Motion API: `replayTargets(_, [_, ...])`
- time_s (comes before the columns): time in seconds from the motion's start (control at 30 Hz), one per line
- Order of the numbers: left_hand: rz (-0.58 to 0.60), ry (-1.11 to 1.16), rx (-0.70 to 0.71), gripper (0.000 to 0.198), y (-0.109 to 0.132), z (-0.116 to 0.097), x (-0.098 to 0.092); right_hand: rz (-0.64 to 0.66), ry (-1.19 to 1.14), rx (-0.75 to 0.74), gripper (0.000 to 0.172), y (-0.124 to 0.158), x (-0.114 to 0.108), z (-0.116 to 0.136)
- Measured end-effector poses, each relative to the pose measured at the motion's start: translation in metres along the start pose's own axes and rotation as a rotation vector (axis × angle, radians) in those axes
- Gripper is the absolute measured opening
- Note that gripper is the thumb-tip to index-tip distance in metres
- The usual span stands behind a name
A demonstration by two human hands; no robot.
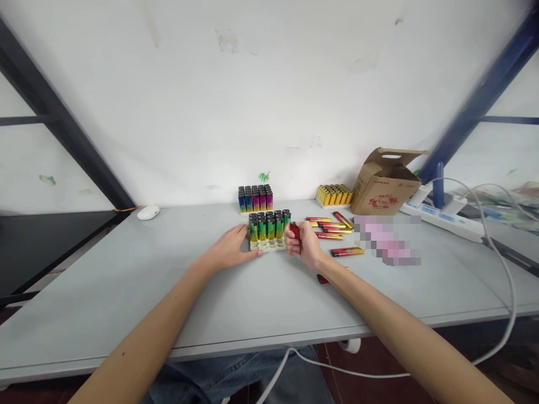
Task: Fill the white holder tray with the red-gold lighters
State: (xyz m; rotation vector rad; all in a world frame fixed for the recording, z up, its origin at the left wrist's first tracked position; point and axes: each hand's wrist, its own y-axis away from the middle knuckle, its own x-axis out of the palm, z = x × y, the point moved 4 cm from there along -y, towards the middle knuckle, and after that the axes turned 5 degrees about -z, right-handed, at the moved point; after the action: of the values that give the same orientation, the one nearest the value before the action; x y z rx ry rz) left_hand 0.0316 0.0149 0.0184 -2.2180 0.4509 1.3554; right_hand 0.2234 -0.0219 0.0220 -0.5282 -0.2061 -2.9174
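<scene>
Table (210, 314): tray (268, 247) set near middle, rear holes filled with green lighters (270, 228), nearest holes bare. Left hand (227, 247) rested at tray's left corner, fingers wide; red lighter (295, 235) gripped in right hand (309, 244), by tray's right front corner. Filling of tray judged in hand; upright alignment over bare hole called for. Pink item (385, 235) pixelated, not identifiable. Tray's right end covered; loose lighter (323, 279) half hidden by forearm; red lighter's tilt unclear.
</scene>
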Motion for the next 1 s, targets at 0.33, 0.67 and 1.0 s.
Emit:
replayTargets(0.33, [0.02,-0.007,-0.012,0.08,0.0,-0.002,-0.001,0.01,0.02,-0.036,0.021,-0.003,-0.005,0.0])
replayTargets(0.67, [0.0,0.003,-0.014,0.077,0.0,0.0,-0.001,0.056,-0.014,-0.072,0.027,-0.001,-0.005,0.006])
replayTargets(1.0, [-0.012,0.013,-0.005,0.076,0.0,0.001,-0.001,-0.236,0.017,-0.401,0.029,-0.008,-0.024,0.022])
